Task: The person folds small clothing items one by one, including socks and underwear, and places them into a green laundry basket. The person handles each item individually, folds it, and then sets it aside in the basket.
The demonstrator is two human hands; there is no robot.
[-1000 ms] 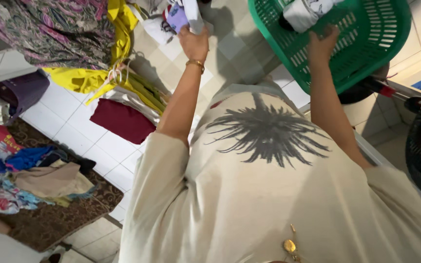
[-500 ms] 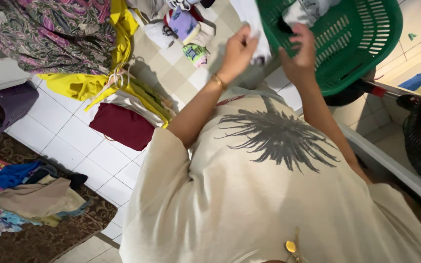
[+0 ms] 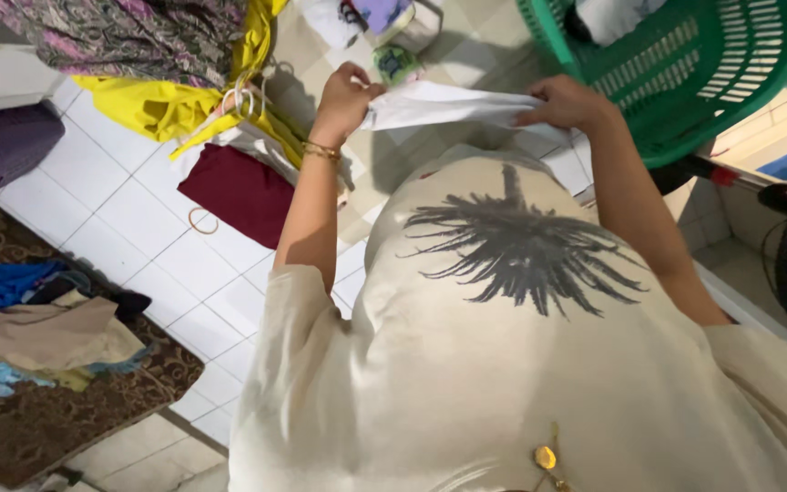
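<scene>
The green laundry basket (image 3: pixel 685 82) stands tilted just beyond the right hand (image 3: pixel 565 102), and it sat closer to the middle of the view a second ago. The white cloth (image 3: pixel 448 105) is now stretched flat between both hands in front of the chest; half a second ago it hung bunched at the basket's rim, so it seems the piece is out of the basket and being spread (perhaps for folding, I judge). The left hand (image 3: pixel 346 91) has moved away from the small garments on the floor and its fingers are closed around the cloth's left end. The fingers of the right hand pinch the other end. To the left of the left hand lie a yellow garment (image 3: pixel 152 105) and a dark red cloth (image 3: pixel 234 191) on the tiled floor (image 3: pixel 129 228).
</scene>
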